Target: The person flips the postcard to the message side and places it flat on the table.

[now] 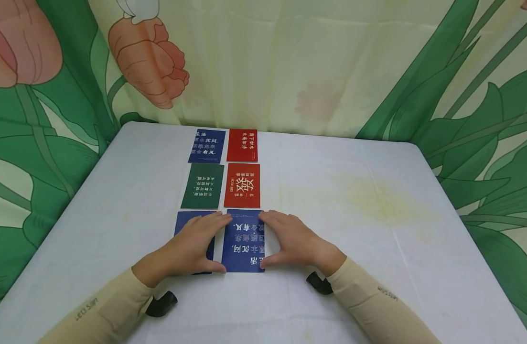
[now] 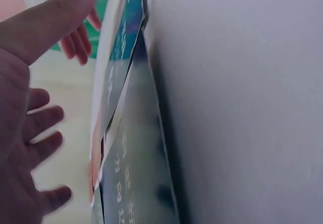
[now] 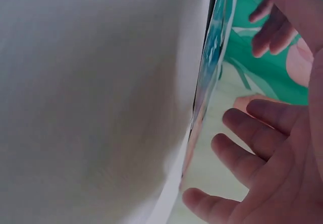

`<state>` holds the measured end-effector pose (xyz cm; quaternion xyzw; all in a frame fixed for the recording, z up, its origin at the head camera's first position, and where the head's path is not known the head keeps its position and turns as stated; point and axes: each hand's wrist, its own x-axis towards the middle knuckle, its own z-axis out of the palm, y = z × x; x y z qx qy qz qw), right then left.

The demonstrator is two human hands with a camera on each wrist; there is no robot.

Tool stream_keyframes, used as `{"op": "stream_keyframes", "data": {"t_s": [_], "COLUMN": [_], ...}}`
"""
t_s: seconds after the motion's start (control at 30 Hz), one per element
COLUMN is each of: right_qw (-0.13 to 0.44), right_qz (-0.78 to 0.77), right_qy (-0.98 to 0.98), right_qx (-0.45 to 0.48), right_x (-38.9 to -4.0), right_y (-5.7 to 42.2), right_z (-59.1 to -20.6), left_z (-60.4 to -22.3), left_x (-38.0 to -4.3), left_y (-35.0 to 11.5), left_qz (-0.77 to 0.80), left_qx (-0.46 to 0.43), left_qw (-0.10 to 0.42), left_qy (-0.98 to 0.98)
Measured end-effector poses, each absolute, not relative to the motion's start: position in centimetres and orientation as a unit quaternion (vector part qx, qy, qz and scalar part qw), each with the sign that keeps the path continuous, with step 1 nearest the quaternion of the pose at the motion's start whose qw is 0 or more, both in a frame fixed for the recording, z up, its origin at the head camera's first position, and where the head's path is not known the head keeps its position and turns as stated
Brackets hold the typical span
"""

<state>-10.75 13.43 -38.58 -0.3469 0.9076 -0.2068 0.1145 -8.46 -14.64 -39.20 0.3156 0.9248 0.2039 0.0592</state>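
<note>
Two columns of printed cards lie flat on the white table. Around the nearest right-hand card, a blue card with white characters (image 1: 243, 243), both hands stand with thumb and fingers spread. My left hand (image 1: 190, 243) hovers over another blue card (image 1: 183, 220), partly hiding it, its fingertips by the first card's left edge. At that card's right edge is my right hand (image 1: 297, 241), thumb and fingertips at the border. In the wrist views the left fingers (image 2: 48, 120) and right fingers (image 3: 247, 138) are extended, pinching nothing. Contact with the card cannot be told.
Beyond the hands lie a green card (image 1: 202, 186), a red card with a large character (image 1: 242, 186), a farther blue card (image 1: 207, 146) and another red card (image 1: 242, 145). The white tabletop (image 1: 353, 200) meets a floral curtain (image 1: 263, 62) at the back.
</note>
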Motion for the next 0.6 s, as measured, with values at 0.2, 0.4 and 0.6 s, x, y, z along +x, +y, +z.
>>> {"op": "stream_keyframes", "data": {"t_s": [0.2, 0.4, 0.6], "right_qw": [0.142, 0.164, 0.169], "right_qz": [-0.181, -0.152, -0.134], "right_qy": [0.912, 0.914, 0.916], "right_qx": [-0.341, -0.338, -0.339], "right_x": [-10.38, -10.25, -10.23], "right_y": [13.14, 12.88, 12.84], "right_z": [-38.78, -38.78, -38.76], "left_z": [-39.63, -39.96, -39.97], "left_x": [-7.95, -7.78, -7.78], "left_y": [-14.31, -14.03, -13.88], "left_qz": [0.193, 0.176, 0.173], "left_qx": [0.312, 0.307, 0.299], "left_qw": [0.099, 0.123, 0.139], "left_qy": [0.925, 0.927, 0.928]}}
